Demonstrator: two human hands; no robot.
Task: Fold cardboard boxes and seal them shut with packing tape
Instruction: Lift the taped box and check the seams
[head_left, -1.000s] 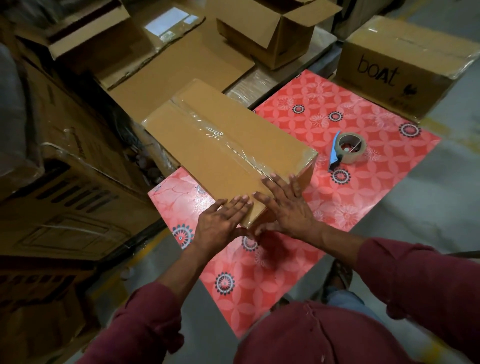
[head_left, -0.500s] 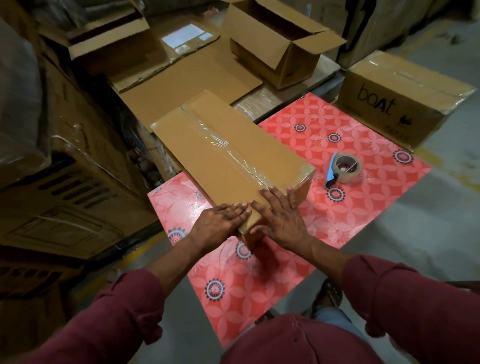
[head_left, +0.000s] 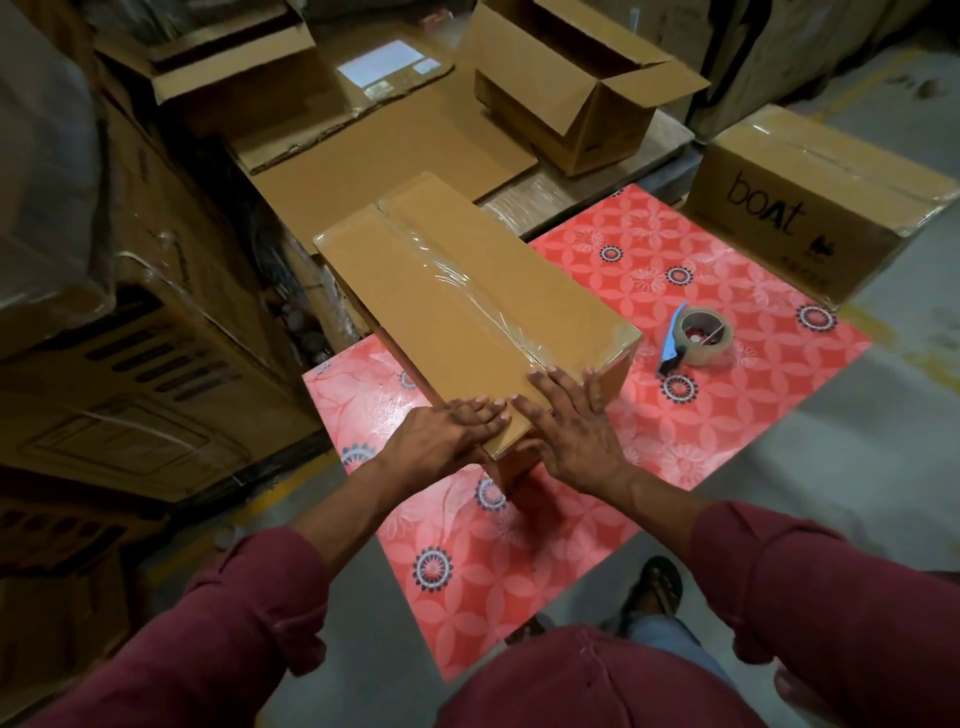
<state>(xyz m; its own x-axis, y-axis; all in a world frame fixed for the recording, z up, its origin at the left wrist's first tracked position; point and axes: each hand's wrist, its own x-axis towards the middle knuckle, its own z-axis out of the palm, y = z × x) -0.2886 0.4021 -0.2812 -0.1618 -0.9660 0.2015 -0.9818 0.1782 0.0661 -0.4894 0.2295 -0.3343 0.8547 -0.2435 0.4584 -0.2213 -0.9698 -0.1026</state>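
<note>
A long closed cardboard box (head_left: 467, 301) lies on a red patterned sheet (head_left: 717, 395), a strip of clear tape running along its top seam. My left hand (head_left: 441, 436) rests flat on the box's near corner, fingers straight. My right hand (head_left: 571, 426) presses flat beside it on the near end, over the tape's end. A roll of packing tape (head_left: 704, 335) with a blue cutter lies on the sheet to the right of the box, apart from both hands.
A sealed box marked "boAt" (head_left: 810, 208) stands at the right rear. An open box (head_left: 582, 88) and flat cardboard sheets (head_left: 384, 150) lie behind. Stacked wrapped cartons (head_left: 130, 332) wall the left side. My foot (head_left: 652, 592) shows below on the grey floor.
Both hands stay flat on the box's near end, sliding slightly over the tape. The view has shifted a little; box and tape roll have not moved.
</note>
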